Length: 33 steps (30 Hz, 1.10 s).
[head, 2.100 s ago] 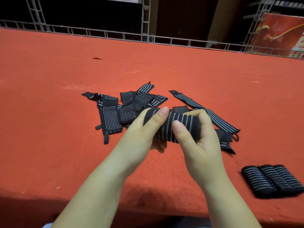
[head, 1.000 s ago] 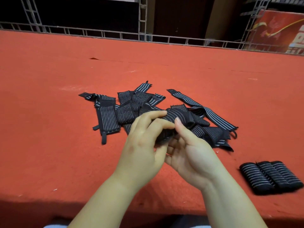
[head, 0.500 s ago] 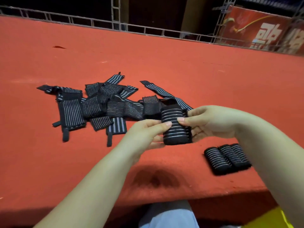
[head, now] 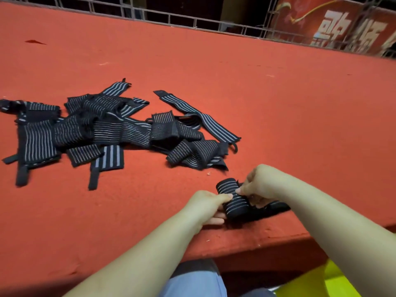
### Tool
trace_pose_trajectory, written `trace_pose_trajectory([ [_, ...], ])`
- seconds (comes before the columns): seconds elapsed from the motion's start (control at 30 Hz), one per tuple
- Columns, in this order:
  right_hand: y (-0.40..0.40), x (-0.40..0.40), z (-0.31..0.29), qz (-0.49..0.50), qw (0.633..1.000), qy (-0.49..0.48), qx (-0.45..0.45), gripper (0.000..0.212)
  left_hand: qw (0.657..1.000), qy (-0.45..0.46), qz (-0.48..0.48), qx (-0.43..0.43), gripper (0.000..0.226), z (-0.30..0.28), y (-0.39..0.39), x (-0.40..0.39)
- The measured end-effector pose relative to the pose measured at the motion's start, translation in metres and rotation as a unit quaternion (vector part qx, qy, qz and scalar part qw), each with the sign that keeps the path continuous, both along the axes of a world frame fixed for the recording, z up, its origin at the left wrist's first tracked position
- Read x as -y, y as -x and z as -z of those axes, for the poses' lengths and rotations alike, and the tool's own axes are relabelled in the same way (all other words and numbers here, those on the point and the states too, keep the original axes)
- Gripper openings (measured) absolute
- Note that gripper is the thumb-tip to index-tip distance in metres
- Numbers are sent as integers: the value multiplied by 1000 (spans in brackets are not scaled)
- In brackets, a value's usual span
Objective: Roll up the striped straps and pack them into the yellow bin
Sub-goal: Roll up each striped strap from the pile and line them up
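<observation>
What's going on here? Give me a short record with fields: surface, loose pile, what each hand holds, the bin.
surface: red felt table
loose straps: unrolled heap, far left of the hands
rolled strap: near the table's front edge, beside other dark rolls partly hidden by the right hand
left hand: fingers pinch the roll's near end
right hand: fingers pinch its side
yellow bin: below the table edge, bottom right; contents unseen

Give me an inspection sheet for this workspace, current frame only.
Surface: red felt table, bare patches show.
Job's things: rolled strap on table beside earlier rolls, mostly hidden; unrolled straps pile at left; yellow bin corner below table edge.
Clutter: nothing seen.
Grippers: left hand and right hand both pinch the rolled strap.
Cables: nothing seen.
Surroundings: metal railing, red banner behind.
</observation>
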State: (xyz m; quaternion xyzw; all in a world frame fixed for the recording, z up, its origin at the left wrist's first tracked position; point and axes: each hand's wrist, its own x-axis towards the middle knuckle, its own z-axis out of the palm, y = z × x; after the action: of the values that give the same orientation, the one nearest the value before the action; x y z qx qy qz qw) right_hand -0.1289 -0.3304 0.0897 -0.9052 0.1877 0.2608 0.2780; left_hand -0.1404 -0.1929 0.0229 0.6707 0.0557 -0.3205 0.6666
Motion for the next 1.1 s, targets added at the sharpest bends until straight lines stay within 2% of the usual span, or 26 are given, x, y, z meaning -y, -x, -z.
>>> trace_pose_trajectory([
  [0.27,-16,5,18,10,999,29,-41,31,998,-47,4,40,17,16,-8,7],
  [0.4,-21,5,25,6,997,56,-46,28,993,-88,14,82,22,23,-11,8],
  [0.53,-22,-1,28,3,992,104,-72,40,978,-162,47,118,31,25,-16,6],
  [0.6,-22,-7,24,-34,985,164,-28,36,977,-167,46,122,31,25,-19,1],
  [0.67,-21,-14,15,-72,975,201,64,24,980,-155,17,123,27,23,-23,-8],
  [0.73,-21,-27,5,-84,970,178,143,21,972,-167,-43,160,27,22,-33,-22],
  [0.83,-29,-51,6,-100,972,97,191,15,938,-219,-133,232,38,22,-54,-49],
  [0.9,-41,-65,17,-87,972,51,211,27,920,-244,-160,261,48,20,-68,-64],
  [0.97,-56,-74,29,-66,970,31,230,52,907,-278,-161,274,53,17,-81,-73],
  [1.1,-86,-78,48,-26,962,64,265,83,900,-310,-128,278,61,19,-106,-75],
])
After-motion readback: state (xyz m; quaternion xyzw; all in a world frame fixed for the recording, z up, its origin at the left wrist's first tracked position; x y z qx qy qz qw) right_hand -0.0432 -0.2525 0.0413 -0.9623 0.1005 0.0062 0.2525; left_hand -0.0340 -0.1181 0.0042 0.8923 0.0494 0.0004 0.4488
